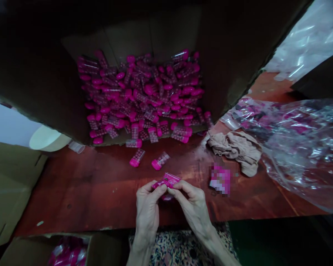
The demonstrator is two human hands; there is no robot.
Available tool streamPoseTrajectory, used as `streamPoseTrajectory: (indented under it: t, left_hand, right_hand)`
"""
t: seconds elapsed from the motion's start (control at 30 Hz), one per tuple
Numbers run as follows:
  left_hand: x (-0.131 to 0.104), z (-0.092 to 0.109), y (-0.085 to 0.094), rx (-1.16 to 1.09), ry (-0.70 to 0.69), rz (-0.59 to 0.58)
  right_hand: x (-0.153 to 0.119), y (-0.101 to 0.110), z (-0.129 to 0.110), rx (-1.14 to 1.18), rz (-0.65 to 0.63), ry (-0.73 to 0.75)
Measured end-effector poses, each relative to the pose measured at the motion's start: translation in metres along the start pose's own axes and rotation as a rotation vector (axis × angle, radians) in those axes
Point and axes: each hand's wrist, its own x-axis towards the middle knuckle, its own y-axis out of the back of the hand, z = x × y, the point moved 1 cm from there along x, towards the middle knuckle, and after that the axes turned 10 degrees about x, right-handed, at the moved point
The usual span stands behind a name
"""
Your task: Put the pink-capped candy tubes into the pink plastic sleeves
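Between my two hands, near the front edge of the red-brown table, is a small pink printed wrapper (170, 180). The fingers of my left hand (149, 203) pinch its left side, and those of my right hand (192, 205) pinch its right side, thumbs close together. Part of the wrapper is hidden behind the fingers, and I cannot tell what is inside. Just beyond lie two clear tubes of small pink balls with pink caps, a left tube (137, 157) and a right tube (161, 161). A pink packet (221, 180), blurred out, lies to the right.
A large cardboard box (227, 74) on its side holds many pink-capped tubes. At right are a crumpled cloth (238, 149) and a clear plastic bag (308, 147) of pink pieces. A white bowl (48, 138) stands left. An open carton (97, 247) with pink items sits below the table edge.
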Motion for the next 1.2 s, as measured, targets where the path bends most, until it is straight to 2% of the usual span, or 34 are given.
streamPoseTrajectory:
  t: [0.1,0.23,0.33,0.47,0.6,0.77,0.97,1.1,1.2]
  left_hand:
    - [0.001,-0.001,0.003,-0.023,0.027,-0.001]
    - [0.005,0.002,0.004,-0.047,0.02,-0.088]
    - [0.009,0.005,0.006,-0.066,0.026,-0.084]
    - [0.014,0.005,0.007,-0.109,0.037,-0.046]
    - [0.018,0.004,0.007,-0.145,0.052,-0.027]
    - [0.02,0.006,0.008,-0.132,0.014,0.026]
    - [0.019,0.008,0.007,-0.094,-0.025,0.084]
    - [0.018,0.007,0.008,-0.117,-0.015,0.108]
    - [0.019,0.006,0.012,-0.144,0.012,0.066]
  right_hand:
    - [-0.001,0.0,-0.001,-0.069,-0.035,0.09]
    - [0.0,0.003,-0.005,-0.157,0.039,0.211]
    - [0.004,0.004,-0.006,-0.161,0.089,0.178]
    - [0.009,0.002,-0.004,-0.074,0.026,0.065]
    - [0.013,0.0,-0.001,-0.053,0.028,0.011]
    - [0.017,-0.003,0.0,-0.081,0.026,0.056]
    - [0.021,-0.015,0.004,-0.064,0.065,0.021]
    - [0.019,-0.019,0.005,-0.146,0.06,0.131]
    - [0.018,-0.02,0.004,-0.198,0.055,0.203]
